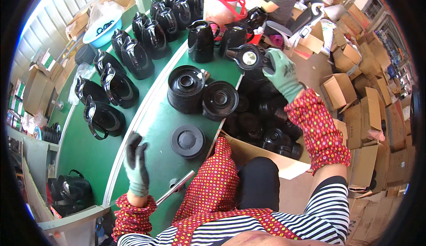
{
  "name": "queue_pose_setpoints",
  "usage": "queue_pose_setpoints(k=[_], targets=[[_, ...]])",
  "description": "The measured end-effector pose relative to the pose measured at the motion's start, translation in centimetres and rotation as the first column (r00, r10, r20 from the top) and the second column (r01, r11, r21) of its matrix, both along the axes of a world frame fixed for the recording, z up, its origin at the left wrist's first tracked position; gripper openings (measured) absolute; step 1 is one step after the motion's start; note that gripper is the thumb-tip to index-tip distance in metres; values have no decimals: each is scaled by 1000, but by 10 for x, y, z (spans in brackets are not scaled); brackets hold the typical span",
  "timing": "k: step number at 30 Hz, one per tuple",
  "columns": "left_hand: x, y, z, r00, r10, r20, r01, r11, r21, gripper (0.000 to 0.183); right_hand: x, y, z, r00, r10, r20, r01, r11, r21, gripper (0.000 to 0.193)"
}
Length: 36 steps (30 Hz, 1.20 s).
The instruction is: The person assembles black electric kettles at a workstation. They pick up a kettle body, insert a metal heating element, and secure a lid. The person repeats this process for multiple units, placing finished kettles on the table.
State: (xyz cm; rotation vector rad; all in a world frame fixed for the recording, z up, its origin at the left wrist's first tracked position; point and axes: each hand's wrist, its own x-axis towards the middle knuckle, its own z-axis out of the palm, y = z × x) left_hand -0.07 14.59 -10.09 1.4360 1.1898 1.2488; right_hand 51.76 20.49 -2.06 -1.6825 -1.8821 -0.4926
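My right hand [284, 72], in a pale green glove, is closed on a black thermos jug [256, 72] at its handle side. The jug's spout points left, and a shiny silver disc shows on its top. It hangs over a cardboard box of black round parts [275, 137]. My left hand [136, 166], gloved with dark fingertips, is over the green table [153, 150] with its fingers stretched out, holding nothing. To its right lies a round black base [187, 141]. Beyond that are a stack of black round parts [186, 88] and another round part [220, 99].
Several black jugs [155, 37] stand in rows at the far left of the table. A metal bar [175, 187] is by the near edge. A light blue basin [103, 31], a red-and-white container [222, 4], a seated person [282, 2] and cardboard boxes [339, 88] surround the area.
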Motion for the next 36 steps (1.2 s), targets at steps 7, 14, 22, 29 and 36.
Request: queue_pose_setpoints(k=[7, 14, 22, 29, 36], targets=[[138, -41, 18, 475, -323, 819, 820, 499, -279, 62, -65, -150, 52, 952, 116, -283, -58, 977, 206, 47], [197, -86, 33, 178, -325, 929, 941, 331, -64, 72, -158, -267, 33, 917, 40, -397, 7, 993, 115, 45], [169, -114, 18, 103, -118, 988, 961, 268, -68, 62, -186, -343, 30, 806, 147, -573, -217, 975, -56, 52], [141, -144, 0, 708, -575, 410, 676, 719, -159, 106, -152, -313, -5, 461, 147, -875, -286, 958, 10, 53], [87, -186, -2, 648, -639, -414, 695, 718, -21, 114, -176, -326, -114, 288, 19, -958, -325, 942, -79, 28]])
